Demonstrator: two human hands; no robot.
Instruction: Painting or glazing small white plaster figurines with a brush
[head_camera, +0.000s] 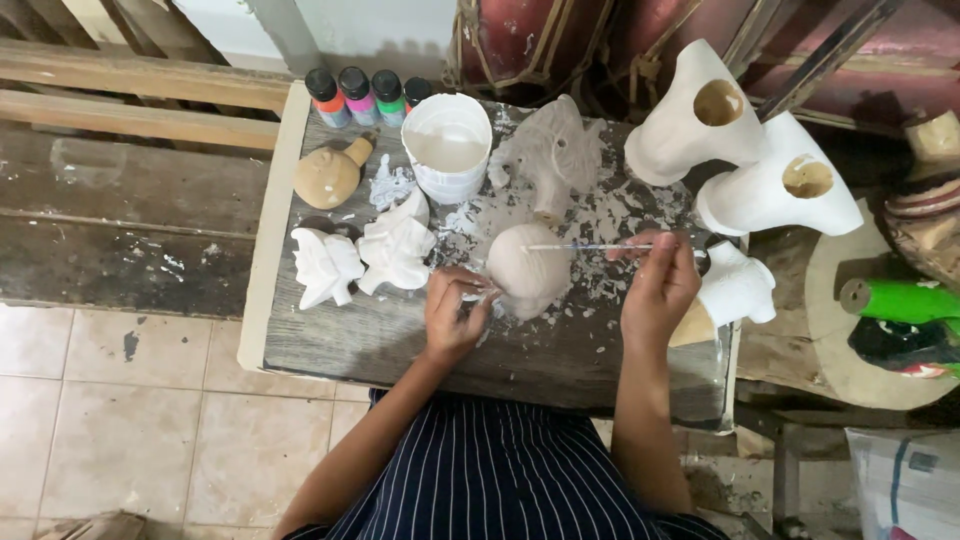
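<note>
Nearest to the camera was the dark apron with thin white stripes (500, 480), and both forearms reached forward from it over the wooden counter (400, 350).

The left hand (455, 310) had its grip pressed together on the lower left side of a round pale carved head (528, 268), which stood on the counter between the two hands. The right hand (655, 290) was just beside the head on its right. Its grip pinched a thin brush (585, 247), which lay almost level, and the tip of the brush was over the top of the round head. I could not tell if the tip touched the surface.

To the left of the left hand stood two small white winged figures (360, 258), close to each other. To the right of the right hand stood one more small white figure (738, 288) at the edge of the counter.

Farther away, white flakes (610, 215) covered the middle of the counter. Behind them were a brown gourd-shaped piece (330, 175), a white cup (447, 145) with white paint inside, and a pale carved mask (555, 150).

At the far edge stood a row of small paint bottles (360, 97) with black caps. At the far right were two large white hollow forms (750, 150), each with a round hole.
</note>
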